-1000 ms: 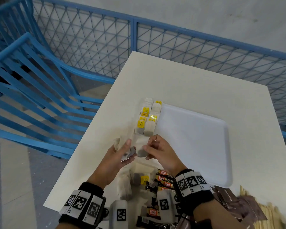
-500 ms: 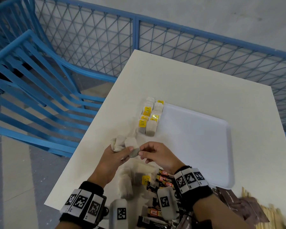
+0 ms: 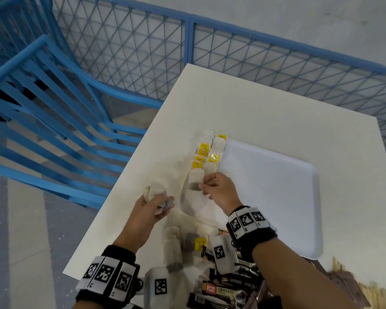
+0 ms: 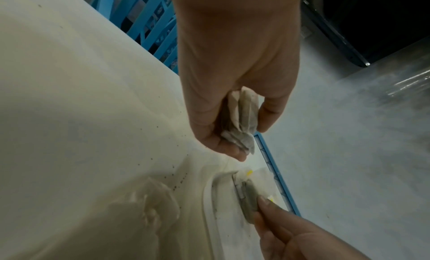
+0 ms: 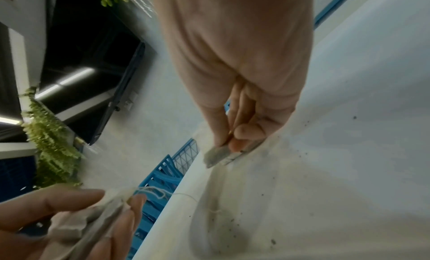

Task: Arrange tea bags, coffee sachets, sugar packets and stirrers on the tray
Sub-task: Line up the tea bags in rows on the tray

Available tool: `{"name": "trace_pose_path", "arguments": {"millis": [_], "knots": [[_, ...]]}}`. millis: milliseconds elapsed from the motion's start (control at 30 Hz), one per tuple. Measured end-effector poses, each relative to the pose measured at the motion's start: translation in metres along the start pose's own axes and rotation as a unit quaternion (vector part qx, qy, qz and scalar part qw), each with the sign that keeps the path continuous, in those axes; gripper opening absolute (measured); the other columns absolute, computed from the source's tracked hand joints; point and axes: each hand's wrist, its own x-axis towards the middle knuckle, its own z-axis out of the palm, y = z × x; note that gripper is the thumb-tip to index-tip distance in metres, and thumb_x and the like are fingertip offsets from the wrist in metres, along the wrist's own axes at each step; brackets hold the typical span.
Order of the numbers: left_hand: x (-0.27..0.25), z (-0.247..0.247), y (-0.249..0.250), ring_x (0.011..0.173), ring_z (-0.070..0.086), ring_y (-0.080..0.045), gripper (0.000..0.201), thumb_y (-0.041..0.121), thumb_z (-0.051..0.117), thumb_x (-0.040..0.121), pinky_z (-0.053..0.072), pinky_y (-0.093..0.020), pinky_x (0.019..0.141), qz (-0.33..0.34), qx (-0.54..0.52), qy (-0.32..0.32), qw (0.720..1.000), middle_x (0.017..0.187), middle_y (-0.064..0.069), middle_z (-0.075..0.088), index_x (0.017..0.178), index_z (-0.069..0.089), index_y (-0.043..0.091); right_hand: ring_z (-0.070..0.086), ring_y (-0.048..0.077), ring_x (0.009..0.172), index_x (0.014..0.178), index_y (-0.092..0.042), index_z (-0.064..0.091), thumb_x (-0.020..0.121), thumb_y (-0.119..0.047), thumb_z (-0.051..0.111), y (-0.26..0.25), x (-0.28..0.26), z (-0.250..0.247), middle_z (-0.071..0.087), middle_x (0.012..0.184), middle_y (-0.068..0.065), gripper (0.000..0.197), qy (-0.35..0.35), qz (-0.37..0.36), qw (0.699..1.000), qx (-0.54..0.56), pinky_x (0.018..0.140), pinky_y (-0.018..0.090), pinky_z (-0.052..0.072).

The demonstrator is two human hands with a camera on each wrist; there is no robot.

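A white tray (image 3: 276, 197) lies on the white table (image 3: 265, 112). Two rows of tea bags with yellow tags (image 3: 206, 156) run along the tray's left edge. My right hand (image 3: 218, 190) pinches a single tea bag (image 3: 195, 180) (image 5: 223, 155) and holds it at the near end of the left row, low over the tray's corner. My left hand (image 3: 152, 208) (image 4: 235, 120) grips a bunch of tea bags (image 3: 157, 197) (image 4: 242, 120) above the table, just left of the tray.
More tea bags (image 3: 173, 250), dark coffee sachets (image 3: 223, 291), brown packets (image 3: 343, 279) and wooden stirrers (image 3: 370, 288) lie heaped at the table's near edge. A blue mesh fence (image 3: 187, 54) and blue railing (image 3: 54, 103) stand close behind and left of the table.
My right hand took one tea bag from the bunch in my left hand and carried it forward to the near end of the rows. My left hand drew back to the left.
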Motion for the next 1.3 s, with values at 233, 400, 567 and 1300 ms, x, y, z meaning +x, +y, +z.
{"name": "trace_pose_path", "arguments": {"millis": [233,400,567,1300], "knots": [[0.001,0.001,0.0,0.092,0.063,-0.02,0.014,0.0,0.047,0.09,0.056,-0.021,0.069,-0.008,-0.026,-0.034,0.999,0.095,-0.013,0.06,0.1,0.056,0.003,0.059,0.019,0.061,0.094,-0.011,0.045,0.075,-0.003,0.073,0.001,0.014,0.012,0.062,0.068,0.006,0.035,0.053,-0.011,0.999,0.006,0.072,0.035,0.055],[-0.001,0.002,0.001,0.09,0.06,-0.02,0.014,-0.004,0.044,0.091,0.056,-0.026,0.081,0.005,-0.025,-0.041,0.999,0.091,-0.01,0.056,0.094,0.057,0.0,0.059,0.017,0.059,0.098,-0.01,0.045,0.077,-0.004,0.072,0.005,0.015,0.018,0.061,0.064,0.004,0.035,0.076,-0.014,0.997,-0.009,0.072,0.035,0.057],[-0.003,0.002,0.0,0.093,0.064,-0.021,0.017,-0.003,0.043,0.093,0.056,-0.028,0.084,0.003,-0.031,-0.037,0.999,0.097,-0.01,0.061,0.099,0.058,0.001,0.061,0.019,0.064,0.098,-0.013,0.044,0.079,-0.009,0.071,0.008,0.017,0.023,0.066,0.077,0.012,0.034,0.088,-0.018,0.995,-0.03,0.07,0.034,0.056],[-0.015,0.015,-0.006,0.093,0.064,-0.008,0.028,0.014,0.063,0.088,0.053,-0.021,0.077,0.025,0.143,-0.167,0.975,0.101,0.0,0.068,0.116,0.059,0.016,0.056,0.005,0.076,0.104,-0.016,0.065,0.083,-0.022,0.068,-0.012,-0.04,0.007,0.063,0.087,-0.014,0.022,-0.136,-0.129,0.981,-0.053,0.07,0.011,0.044]]}}
